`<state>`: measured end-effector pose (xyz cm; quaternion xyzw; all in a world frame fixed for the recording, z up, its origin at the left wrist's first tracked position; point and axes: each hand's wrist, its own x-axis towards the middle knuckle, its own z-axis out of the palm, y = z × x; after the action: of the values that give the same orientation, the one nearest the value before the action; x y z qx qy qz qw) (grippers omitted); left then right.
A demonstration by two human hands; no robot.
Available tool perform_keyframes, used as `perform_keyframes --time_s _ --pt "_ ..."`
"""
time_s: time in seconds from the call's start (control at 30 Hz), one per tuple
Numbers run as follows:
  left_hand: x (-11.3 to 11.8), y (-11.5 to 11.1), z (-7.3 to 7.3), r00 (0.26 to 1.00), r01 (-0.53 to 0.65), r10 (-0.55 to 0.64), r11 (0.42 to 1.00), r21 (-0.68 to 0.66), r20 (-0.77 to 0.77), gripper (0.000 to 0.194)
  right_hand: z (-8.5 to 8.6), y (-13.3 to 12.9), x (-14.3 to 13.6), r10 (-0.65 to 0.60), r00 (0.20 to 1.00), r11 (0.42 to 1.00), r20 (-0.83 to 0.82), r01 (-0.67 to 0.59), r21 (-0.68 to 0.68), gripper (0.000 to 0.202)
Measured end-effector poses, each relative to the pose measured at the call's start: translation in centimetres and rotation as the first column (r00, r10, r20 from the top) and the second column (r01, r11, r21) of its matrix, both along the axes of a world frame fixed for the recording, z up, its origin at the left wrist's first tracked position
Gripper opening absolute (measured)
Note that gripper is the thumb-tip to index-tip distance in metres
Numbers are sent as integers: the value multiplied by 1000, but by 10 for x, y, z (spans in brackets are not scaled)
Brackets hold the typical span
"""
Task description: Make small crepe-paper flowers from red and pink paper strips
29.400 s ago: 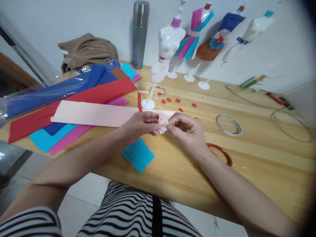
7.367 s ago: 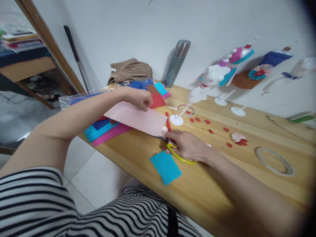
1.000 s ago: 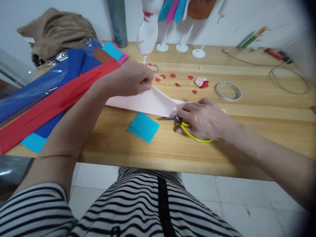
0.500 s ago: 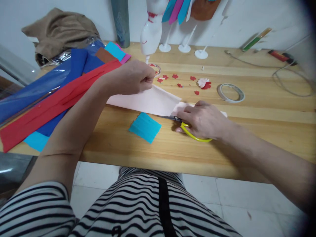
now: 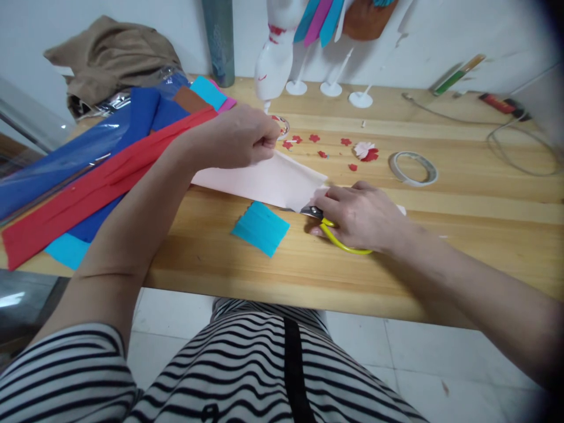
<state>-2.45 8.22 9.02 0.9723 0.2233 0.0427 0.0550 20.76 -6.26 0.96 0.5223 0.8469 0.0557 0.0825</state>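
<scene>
Pale pink paper lies across the table between my hands. My left hand is closed on its upper edge, fingers curled at the paper. My right hand holds scissors with yellow handles, their dark blades pointing left at the lower edge of the paper and partly hidden by it. A small piece of the pink paper shows beyond my right hand. Just below the paper lies a blue paper square, touched by neither hand.
Red and blue paper strips lie at the left, by a brown cloth. Small red flower cutouts, a tape roll, a white bottle, white stands and a cable are farther back.
The scissor blades have moved slightly left along the lower edge of the pink paper, with my right hand. My left hand keeps its hold. The view has shifted a little.
</scene>
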Motion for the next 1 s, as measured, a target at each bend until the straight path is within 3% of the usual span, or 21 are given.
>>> perform_keyframes --time_s 0.3,0.77,1.0 --pt "-1 -5 4 1000 9 -9 1000 21 -4 22 5 13 -25 -18 999 999 -29 17 -28 54" --pt "-9 -2 6 999 30 -30 1000 8 27 25 -1 15 -24 26 1000 1000 8 -26 3 62" --pt "-8 -1 5 999 46 -47 999 16 26 24 7 18 -37 -11 1000 1000 7 11 -22 66"
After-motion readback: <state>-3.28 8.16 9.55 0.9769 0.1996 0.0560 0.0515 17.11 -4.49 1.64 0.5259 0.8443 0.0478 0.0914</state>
